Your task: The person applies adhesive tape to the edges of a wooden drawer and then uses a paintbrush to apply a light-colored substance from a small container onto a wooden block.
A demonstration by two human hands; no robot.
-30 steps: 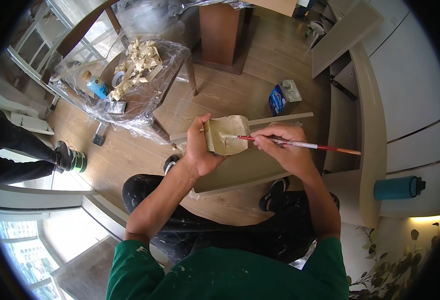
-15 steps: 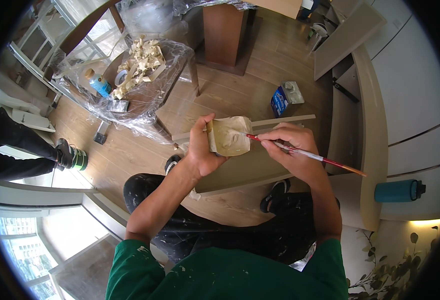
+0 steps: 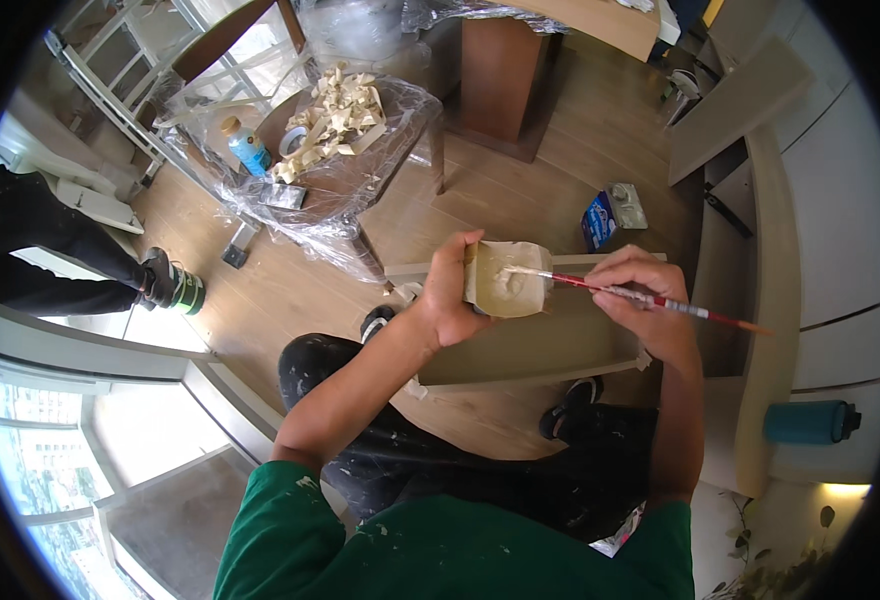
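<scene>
My left hand (image 3: 454,297) grips a small cream paint container (image 3: 528,298) by its left side, tilted so its inside shows. Pale paint coats the walls and pools at the bottom. With the fingers of my right hand (image 3: 648,295) I hold a thin paintbrush (image 3: 701,312) with a red, paint-smeared handle. Its pale bristles are inside the container, at the paint. Below both hands a beige drawer (image 3: 530,352) lies across, close to my knees.
A plastic-wrapped chair (image 3: 400,150) at the far left bears crumpled masking tape (image 3: 345,115) and a blue bottle (image 3: 248,148). A blue box (image 3: 598,222) stands on the floor. At right is a cabinet with a teal flask (image 3: 805,422). Another person's leg (image 3: 65,235) is at left.
The brush has gone deeper into the container, its bristles now over the paint. The whole view has shifted, so the surroundings appear further right.
</scene>
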